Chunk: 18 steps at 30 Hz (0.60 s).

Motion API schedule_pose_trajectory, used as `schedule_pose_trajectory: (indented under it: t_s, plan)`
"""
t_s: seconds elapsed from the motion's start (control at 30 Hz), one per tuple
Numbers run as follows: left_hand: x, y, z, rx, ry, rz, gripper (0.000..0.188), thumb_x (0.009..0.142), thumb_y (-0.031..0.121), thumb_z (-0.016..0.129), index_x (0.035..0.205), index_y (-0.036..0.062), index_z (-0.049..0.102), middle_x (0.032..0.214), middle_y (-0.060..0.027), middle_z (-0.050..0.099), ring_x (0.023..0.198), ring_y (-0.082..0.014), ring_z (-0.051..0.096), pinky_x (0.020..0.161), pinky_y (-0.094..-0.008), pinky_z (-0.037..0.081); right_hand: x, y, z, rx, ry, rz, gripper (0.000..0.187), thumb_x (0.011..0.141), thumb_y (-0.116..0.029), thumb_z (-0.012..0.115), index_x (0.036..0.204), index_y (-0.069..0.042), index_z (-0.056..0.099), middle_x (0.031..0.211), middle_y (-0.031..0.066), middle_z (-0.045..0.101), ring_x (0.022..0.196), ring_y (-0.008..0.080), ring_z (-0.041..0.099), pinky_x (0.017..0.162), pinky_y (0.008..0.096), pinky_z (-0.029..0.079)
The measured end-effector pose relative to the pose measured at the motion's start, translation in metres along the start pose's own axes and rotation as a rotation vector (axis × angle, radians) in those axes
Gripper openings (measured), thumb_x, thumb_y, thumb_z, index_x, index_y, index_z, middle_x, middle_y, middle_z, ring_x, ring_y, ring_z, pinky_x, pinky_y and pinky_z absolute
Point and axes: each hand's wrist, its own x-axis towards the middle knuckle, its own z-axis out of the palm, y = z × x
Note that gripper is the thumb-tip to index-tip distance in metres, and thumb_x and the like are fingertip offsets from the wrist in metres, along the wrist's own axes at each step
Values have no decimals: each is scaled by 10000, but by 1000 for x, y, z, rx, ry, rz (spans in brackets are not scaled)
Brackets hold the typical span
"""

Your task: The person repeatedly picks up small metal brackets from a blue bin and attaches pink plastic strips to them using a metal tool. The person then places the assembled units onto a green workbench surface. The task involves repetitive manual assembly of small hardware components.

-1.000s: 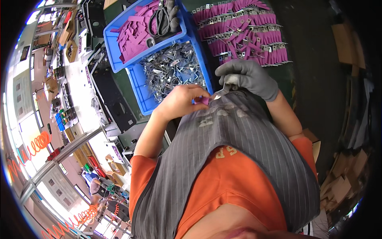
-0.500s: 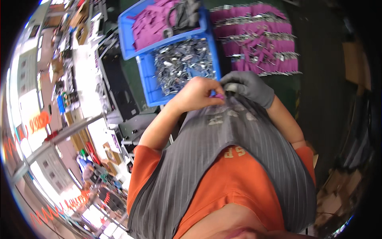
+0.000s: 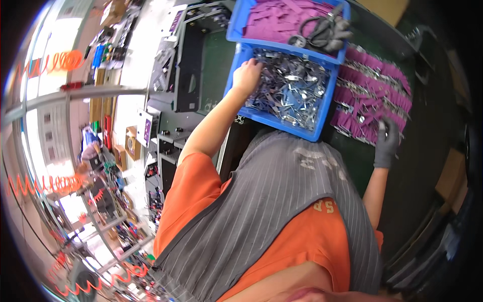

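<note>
I see my left hand down in the blue bin, at about 11 o'clock from my chest. Its fingers curl into the heap of small metal clips, closed over some of them, though I cannot tell how many it grips because the knuckles hide the fingertips. My right hand wears a grey glove and sits at about 2 o'clock, resting on the rows of purple tags laid out on the dark table just beside the bin. Its fingers are bent down onto the tags; whether they pinch 1 or only press on it I cannot tell.

A second blue bin stands at 12 o'clock, touching the first, holding loose purple tags with a pair of scissors lying on top.

To do this well, I judge the left hand should lift only 1 clip, since they lie tangled and several could come up hooked together. A light shake over the bin would drop extras back inside. The right hand should keep the finished rows flat and aligned, pressing near the row's edge so the neighbours stay put. Both hands are well apart, so bringing them together close to my chest, over the table, seems safest.
</note>
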Motion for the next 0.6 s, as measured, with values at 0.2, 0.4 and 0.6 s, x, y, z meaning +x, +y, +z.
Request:
schedule_pose_trajectory:
  t_s: [0.2,0.4,0.6]
  plan:
    - [49,5,45,-210,147,23,255,840,271,544,968,68,631,1076,-140,597,1059,-309,542,887,-430,445,-3,-3,24,75,-3,-45,269,943,-184,570,1105,28,606,1043,135,636,948,225,601,838,320,482]
    - [40,5,54,366,363,141,164,726,292,578,714,213,721,1074,60,583,1036,-161,464,799,-324,374,22,-37,47,182,-221,-172,280,962,-164,536,1147,38,594,1082,129,634,975,209,592,860,318,476]
    - [24,4,29,245,551,246,125,720,297,582,704,227,684,994,49,576,985,-163,490,765,-321,391,46,-57,65,346,-296,-245,285,981,-163,501,1158,47,579,1053,114,629,960,186,586,836,298,490]
